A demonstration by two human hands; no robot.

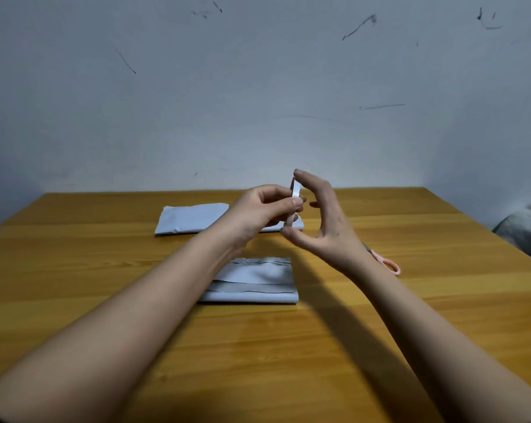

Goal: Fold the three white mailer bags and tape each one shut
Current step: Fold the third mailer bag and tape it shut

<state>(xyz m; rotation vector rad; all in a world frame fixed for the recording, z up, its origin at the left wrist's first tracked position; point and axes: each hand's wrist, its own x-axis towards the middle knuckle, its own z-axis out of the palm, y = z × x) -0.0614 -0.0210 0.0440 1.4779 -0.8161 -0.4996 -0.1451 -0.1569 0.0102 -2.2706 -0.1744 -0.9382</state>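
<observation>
Nearest the person, a folded bag (252, 279) lies flat on the table (105, 270) — thin, soft and slick, likely to spring open unless pressed at its fold. Above it, both hands grasp the tape roll (294, 203): the right hand (322, 221) spans its rim, the left hand (264, 209) pinches its edge. Beyond the folded bag lies another bag (194, 218); to its right, pink scissors (391, 265).

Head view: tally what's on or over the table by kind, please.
Folded white mailer bags: 2, a far bag and a near bag
Tape rolls: 1, the tape roll held between the left hand and right hand
Pink scissors: 1
Total: 4
</observation>
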